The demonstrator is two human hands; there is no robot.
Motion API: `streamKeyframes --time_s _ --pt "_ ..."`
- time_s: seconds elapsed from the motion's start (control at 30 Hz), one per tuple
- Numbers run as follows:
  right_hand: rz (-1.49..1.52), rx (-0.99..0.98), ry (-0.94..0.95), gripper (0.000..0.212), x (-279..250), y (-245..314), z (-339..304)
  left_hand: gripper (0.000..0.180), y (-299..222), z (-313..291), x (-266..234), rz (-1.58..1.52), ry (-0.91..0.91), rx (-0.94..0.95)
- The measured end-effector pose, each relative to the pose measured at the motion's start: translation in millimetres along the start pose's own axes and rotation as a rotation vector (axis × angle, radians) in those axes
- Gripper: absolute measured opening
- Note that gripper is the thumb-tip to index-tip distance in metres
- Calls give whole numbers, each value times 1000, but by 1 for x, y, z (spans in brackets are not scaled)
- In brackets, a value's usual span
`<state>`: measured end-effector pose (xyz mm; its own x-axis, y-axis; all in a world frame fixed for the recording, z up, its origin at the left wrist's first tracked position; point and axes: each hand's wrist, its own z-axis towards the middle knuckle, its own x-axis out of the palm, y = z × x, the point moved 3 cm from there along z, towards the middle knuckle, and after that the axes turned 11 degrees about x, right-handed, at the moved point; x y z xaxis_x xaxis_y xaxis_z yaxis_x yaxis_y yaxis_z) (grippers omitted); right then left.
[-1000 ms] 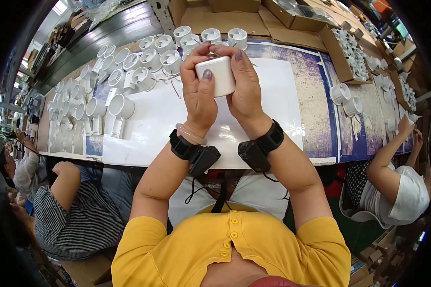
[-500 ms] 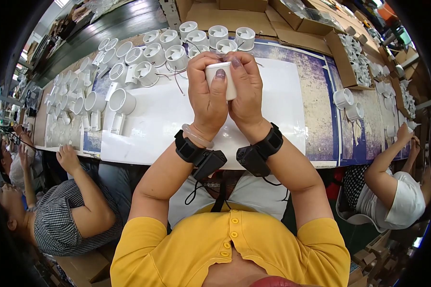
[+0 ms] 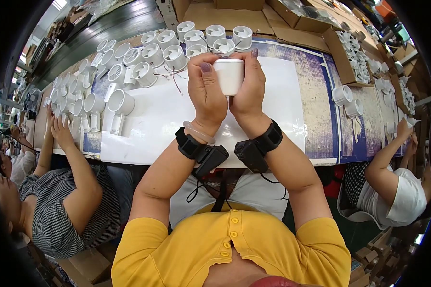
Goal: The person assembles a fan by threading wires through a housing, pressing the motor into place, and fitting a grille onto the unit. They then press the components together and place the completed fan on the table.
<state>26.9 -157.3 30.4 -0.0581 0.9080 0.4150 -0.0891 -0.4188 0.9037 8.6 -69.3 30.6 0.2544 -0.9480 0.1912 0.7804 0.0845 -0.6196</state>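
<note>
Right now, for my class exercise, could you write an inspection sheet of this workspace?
Surface: glossy white sheet over a worn purple-and-cream tabletop.
Work items: white rounded casing held up; white fan housings beyond it; round white cups with brackets at left.
Clutter: open cardboard box of small white parts at right.
Hands: left hand and right hand both around the casing's sides.
Cables: thin reddish wires beside the fan housings; black cords below the wrist-worn devices.
Surroundings: co-workers on both sides.

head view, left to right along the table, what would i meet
a co-worker's hands, nearest white cup, left hand, white rounded case, right hand, two white cylinders, another co-worker's hand
</note>
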Motion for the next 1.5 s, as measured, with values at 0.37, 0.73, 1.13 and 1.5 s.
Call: streamKeyframes --time_s 0.37,0.73,1.13,1.5 --pt "-407 -522 3 48 -9 26 19 36 16 5 5 -71 170 -229" --pt "182 22 388 57 -1 -3 11 34 9 13 -9 -757 -25 -484" --pt "219 -18 369 61 17 14 -9 27 -5 11 -2 -376 109 64" --pt "86 -66 252 61 18 10 -13 26 -5 11 -2 -417 106 -104"
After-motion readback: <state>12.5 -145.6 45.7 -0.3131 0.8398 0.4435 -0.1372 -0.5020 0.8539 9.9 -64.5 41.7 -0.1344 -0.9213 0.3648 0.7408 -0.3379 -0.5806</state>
